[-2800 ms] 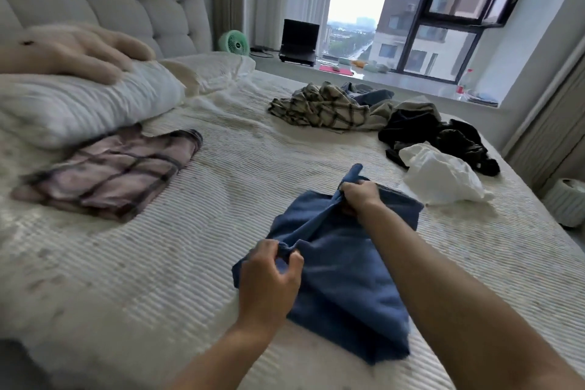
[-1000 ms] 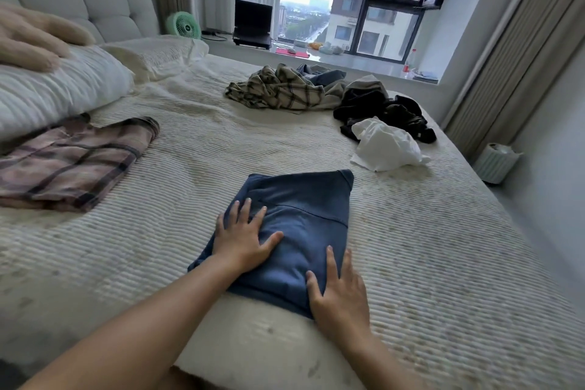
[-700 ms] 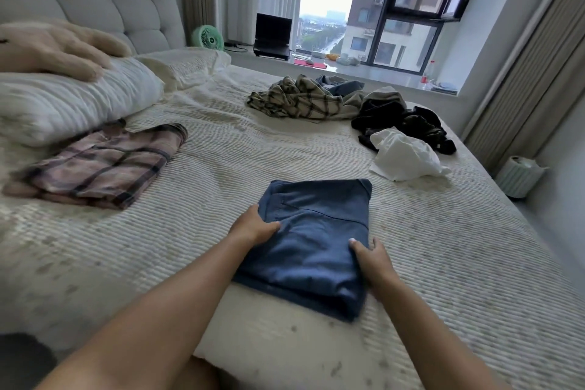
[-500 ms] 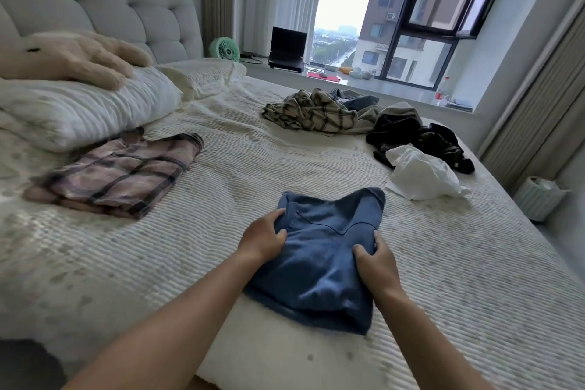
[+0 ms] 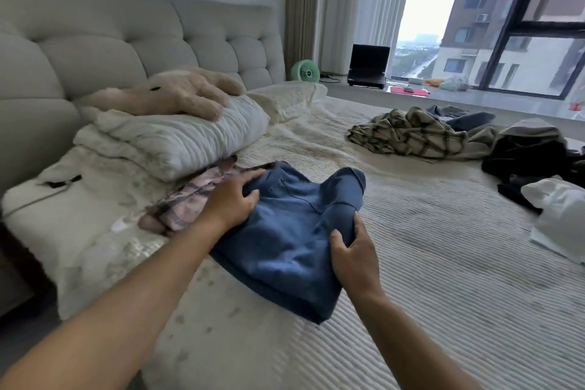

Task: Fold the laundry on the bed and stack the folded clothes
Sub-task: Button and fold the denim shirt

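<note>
1. Where the cream ribbed bedspread (image 5: 443, 263) covered the bed, a folded blue denim garment (image 5: 294, 231) sat near the front edge, its far left corner overlapping the folded pink-and-dark plaid garment (image 5: 186, 203) just beside it.
2. Left hand (image 5: 232, 199): fingers curled over the left edge of the blue denim garment, thumb on top, gripping it; the fingertips reached onto the plaid garment's edge.
3. Right hand (image 5: 354, 250): fingers and thumb curled around the garment's right edge, gripping the fold.
4. Whether the blue denim garment was lifted clear of the bedspread or resting on it could not be told; its far edge bowed upward between the two hands.
5. White ribbed pillow (image 5: 180, 142): lay at the head of the bed, touching the plaid garment's far end, against the grey tufted headboard (image 5: 133, 41).
6. Beige plush toy (image 5: 177, 95): lay on top of the pillow.
7. Unfolded olive-and-cream checked shirt (image 5: 408, 133): crumpled on the far side of the bed, well apart from the hands.
8. Heap of black clothing (image 5: 528, 152): to the right of the checked shirt, touching it.
9. Crumpled white garment (image 5: 560, 212): at the right edge of view, just in front of the black heap.
10. Small green desk fan (image 5: 305, 71) and black open laptop (image 5: 368, 65): stood on the window ledge beyond the bed.
</note>
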